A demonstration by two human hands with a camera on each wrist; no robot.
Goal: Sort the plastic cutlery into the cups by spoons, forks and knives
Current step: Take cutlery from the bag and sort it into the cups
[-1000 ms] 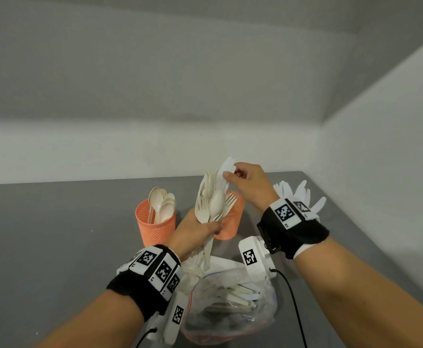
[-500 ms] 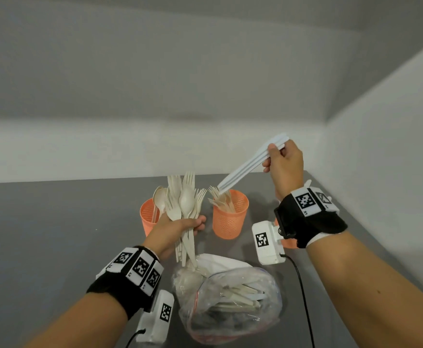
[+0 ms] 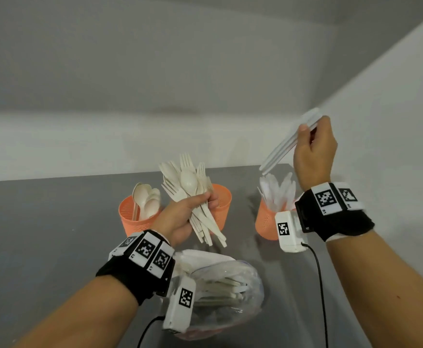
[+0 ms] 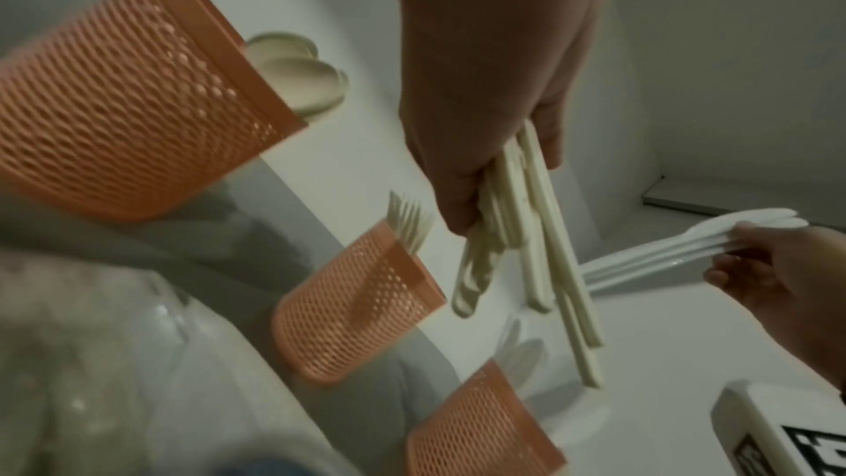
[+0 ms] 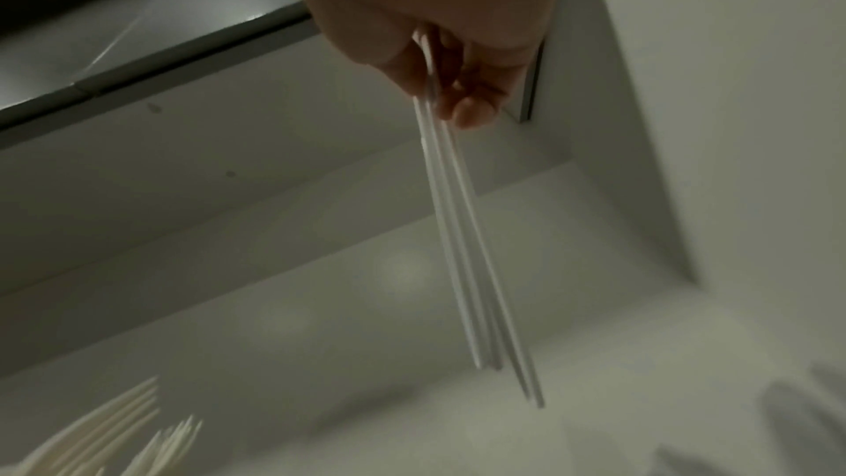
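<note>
My left hand point(image 3: 200, 204) grips a fanned bundle of cream forks and a spoon point(image 3: 187, 187) by the handles, in front of the middle orange mesh cup point(image 3: 224, 209), which holds forks. The left cup point(image 3: 135, 222) holds cream spoons. My right hand point(image 3: 310, 139) pinches a few white knives point(image 3: 283, 146), which slant down toward the right cup point(image 3: 265, 222) of white knives. The left wrist view shows my left hand point(image 4: 494, 114) round the bundle's handles point(image 4: 545, 252) and the knives point(image 4: 654, 252) at the right. In the right wrist view, my right hand point(image 5: 448, 60) holds the knives point(image 5: 467, 248).
A clear plastic bag point(image 3: 228, 290) with more cutlery lies on the grey table point(image 3: 42, 247) just in front of the cups. White walls stand close behind and on the right. A wrist camera cable point(image 3: 319, 285) hangs beside the bag.
My right hand drew the white knives out of the bundle and carried them right and up, over the right cup. My left hand shifted slightly left with the remaining bundle.
</note>
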